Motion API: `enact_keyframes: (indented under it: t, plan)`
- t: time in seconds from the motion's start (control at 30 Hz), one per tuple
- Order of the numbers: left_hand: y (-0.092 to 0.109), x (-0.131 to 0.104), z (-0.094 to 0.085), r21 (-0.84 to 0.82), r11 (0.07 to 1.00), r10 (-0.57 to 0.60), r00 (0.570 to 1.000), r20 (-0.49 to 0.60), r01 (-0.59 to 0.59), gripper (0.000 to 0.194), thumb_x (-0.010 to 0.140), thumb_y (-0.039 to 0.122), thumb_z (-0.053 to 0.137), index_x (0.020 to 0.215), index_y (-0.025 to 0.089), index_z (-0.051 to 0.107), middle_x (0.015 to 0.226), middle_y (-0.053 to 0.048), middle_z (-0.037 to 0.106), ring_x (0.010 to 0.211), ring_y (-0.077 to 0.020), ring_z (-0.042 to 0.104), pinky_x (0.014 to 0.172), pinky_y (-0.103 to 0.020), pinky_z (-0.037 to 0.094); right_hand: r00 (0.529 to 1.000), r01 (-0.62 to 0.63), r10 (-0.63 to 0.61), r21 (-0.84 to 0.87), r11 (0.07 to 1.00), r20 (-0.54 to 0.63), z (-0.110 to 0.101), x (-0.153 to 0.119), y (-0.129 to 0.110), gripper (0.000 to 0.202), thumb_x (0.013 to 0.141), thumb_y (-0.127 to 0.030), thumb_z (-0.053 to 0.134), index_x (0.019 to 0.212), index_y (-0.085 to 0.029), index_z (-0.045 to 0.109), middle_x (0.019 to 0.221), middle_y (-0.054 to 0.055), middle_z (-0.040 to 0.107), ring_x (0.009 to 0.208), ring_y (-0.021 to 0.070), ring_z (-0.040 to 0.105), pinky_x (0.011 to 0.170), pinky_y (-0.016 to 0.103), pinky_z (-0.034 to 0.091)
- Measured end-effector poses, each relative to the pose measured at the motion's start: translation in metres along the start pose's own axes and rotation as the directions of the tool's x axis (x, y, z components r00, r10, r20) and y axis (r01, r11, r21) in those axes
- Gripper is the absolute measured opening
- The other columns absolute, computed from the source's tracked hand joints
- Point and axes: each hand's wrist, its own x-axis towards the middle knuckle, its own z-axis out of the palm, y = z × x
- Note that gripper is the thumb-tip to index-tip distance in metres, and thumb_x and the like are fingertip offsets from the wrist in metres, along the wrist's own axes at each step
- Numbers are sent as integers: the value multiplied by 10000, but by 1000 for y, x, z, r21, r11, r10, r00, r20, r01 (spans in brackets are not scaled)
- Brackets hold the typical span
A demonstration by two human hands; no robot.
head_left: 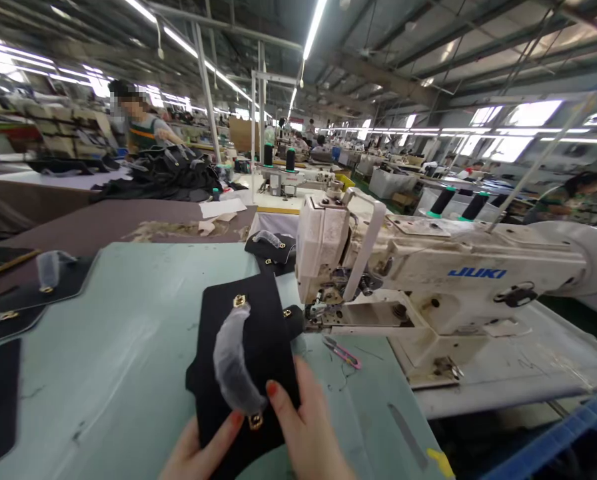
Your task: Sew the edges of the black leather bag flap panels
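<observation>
the left grip (209, 445) and right grip (306, 423) both grasp the lower part of the black panel (258, 333), above the green bench (143, 347) beside the sewing machine (428, 260).

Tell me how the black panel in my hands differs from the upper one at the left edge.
The held panel is in both hands, left and right; the left-edge panel lies untouched. The held panel shows two gold fittings, the left-edge panel only one. Both are black with a translucent-wrapped strap.
</observation>
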Motion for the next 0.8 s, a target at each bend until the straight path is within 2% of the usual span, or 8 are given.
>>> enact_keyframes:
  t: [0.1,0.2,0.27,0.4,0.53,0.8]
  plan:
    - [30,20,28,-81,997,-2,1000,27,4,411,565,545,872,825,244,766,850,-18,809,883,-347,746,772,-389,609,997,-78,78,-49,996,1,-22,20,6,339,942,-389,513,1100,-112,627,1018,68,618,935,97,602,819,131,477]
    - [57,48,46,-143,989,30,1000,-1,-30,426,524,494,909,818,224,761,797,-13,804,865,-328,749,740,-358,611,981,-181,185,-59,982,64,-37,33,24,373,931,-442,488,914,-88,606,795,56,589,678,71,543,599,127,418]
    - [68,67,55,-154,988,8,999,48,-1,387,591,434,895,872,206,759,831,-23,805,862,-303,751,725,-335,607,970,-234,236,-35,972,64,-41,39,36,452,935,-520,464,822,-91,551,724,53,567,593,58,493,517,125,357]
    - [80,94,66,-174,984,-16,986,167,46,324,697,353,844,955,182,748,858,-42,804,731,-221,748,652,-270,590,962,-271,271,19,962,-9,-40,49,45,633,892,-707,452,717,-99,490,639,46,524,526,40,442,475,119,314]
    - [89,103,70,-161,983,-58,979,196,91,279,712,331,834,921,172,742,838,-40,803,673,-178,731,641,-240,581,949,-307,311,84,948,-42,-37,55,40,713,841,-797,452,679,-103,454,581,37,493,488,26,417,468,106,301]
    - [98,100,71,-86,992,-78,981,175,95,339,623,359,883,860,163,739,764,-43,790,635,-182,712,594,-236,568,932,-341,356,170,924,-66,-32,53,41,718,818,-803,491,698,-95,470,589,48,516,489,26,441,472,100,322]
